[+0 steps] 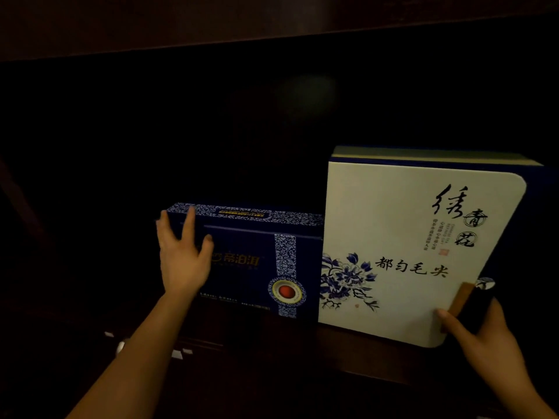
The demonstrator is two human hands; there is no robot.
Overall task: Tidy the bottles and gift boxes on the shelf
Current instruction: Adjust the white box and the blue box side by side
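Pressing, left hand (181,261): I see it released, fingers spread flat against the left end of the dark blue gift box (248,285), thumb on its front face.
Right hand (481,337): grasping the lower right edge of the white gift box (393,213), thumb on the front beside a brown-and-dark clasp (469,303).
Blue box place: upright on the dark shelf (272,352), its right end behind the white gift box.
White box place: same shelf, further right, tilted.
Blue box writing: gold "帝泊洱", the start hidden by my thumb; floral band, red medallion.
White box writing: "都匀毛尖" in black, brushed "绣青花" above; small print unreadable; blue flower.
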